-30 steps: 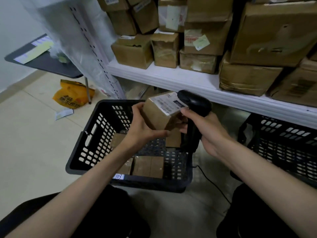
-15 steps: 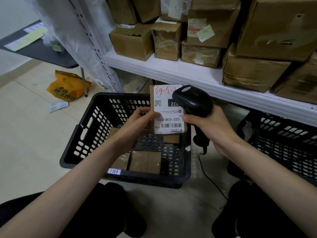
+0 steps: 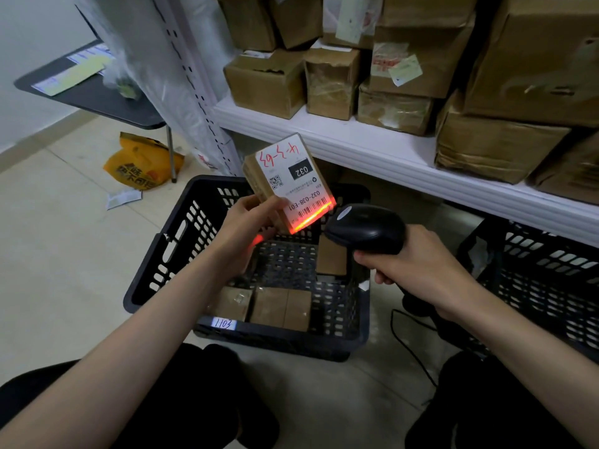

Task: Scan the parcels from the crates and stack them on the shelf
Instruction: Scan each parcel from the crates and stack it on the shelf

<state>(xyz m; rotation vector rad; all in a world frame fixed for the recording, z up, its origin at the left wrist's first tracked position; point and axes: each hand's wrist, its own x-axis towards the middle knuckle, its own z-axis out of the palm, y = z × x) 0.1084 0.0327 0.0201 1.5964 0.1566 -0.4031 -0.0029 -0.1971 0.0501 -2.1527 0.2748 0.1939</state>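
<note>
Both hands are at work above the black crate (image 3: 181, 254): the left hand (image 3: 241, 226) pinches a small brown parcel (image 3: 256, 179) by its lower edge, thumb on the white label (image 3: 293, 183) and fingers curled behind, holding it tilted in the air over the crate's far side, just below the shelf (image 3: 372, 147). Its label reads upside down "032" in a black box and "032-038-E01" beside a QR code, with red handwritten marks at the top that I cannot read surely. A red-orange scan line glows across the barcode at the label's bottom edge and spills onto the left fingers. The right hand (image 3: 418, 270) grips the handle of a black scanner (image 3: 366, 228), its head aimed at the label, its cord (image 3: 411, 351) trailing to the floor. Inside the crate lie several brown parcels (image 3: 278, 307); a tag on its near wall reads "1103" (image 3: 223, 324). A second black crate (image 3: 544, 277) stands to the right. Taped cardboard boxes (image 3: 269, 82) crowd the shelf.
</note>
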